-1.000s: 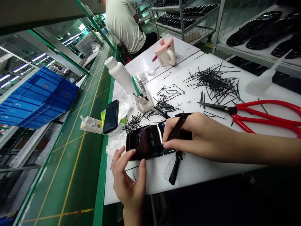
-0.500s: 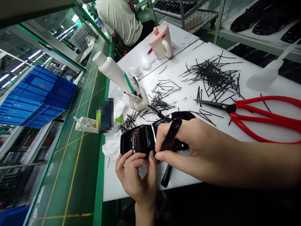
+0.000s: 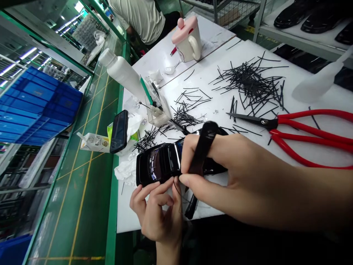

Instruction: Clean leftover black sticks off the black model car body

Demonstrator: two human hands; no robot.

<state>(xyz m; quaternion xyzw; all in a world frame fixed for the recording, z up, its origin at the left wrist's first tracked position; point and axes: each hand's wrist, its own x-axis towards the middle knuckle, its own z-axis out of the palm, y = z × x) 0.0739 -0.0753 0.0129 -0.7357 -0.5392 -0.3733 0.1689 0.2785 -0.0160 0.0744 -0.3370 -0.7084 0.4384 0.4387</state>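
A glossy black toy car body (image 3: pixel 158 166) lies on the white table (image 3: pixel 220 198) near its front edge. My left hand (image 3: pixel 158 213) pinches a thin black strip at the car's near side, fingertips touching the shell. My right hand (image 3: pixel 231 176) grips a black tweezer-like tool (image 3: pixel 200 158) and rests on the car, thumb pressed beside the left fingertips. The tool's lower end (image 3: pixel 191 209) sticks out below the hand.
Red-handled scissors (image 3: pixel 303 132) lie at the right. Heaps of thin black strips (image 3: pixel 248 84) cover the table's middle. A white bottle (image 3: pixel 124 75), a clear small box (image 3: pixel 157 114), a phone (image 3: pixel 119 130), a pink-lidded mug (image 3: pixel 187 38) stand left and back. A seated person (image 3: pixel 138 18) is behind.
My left hand has closed from spread fingers at the car's front into a pinch beside my right thumb. The view has tilted down and closer; the car sits slightly further left.
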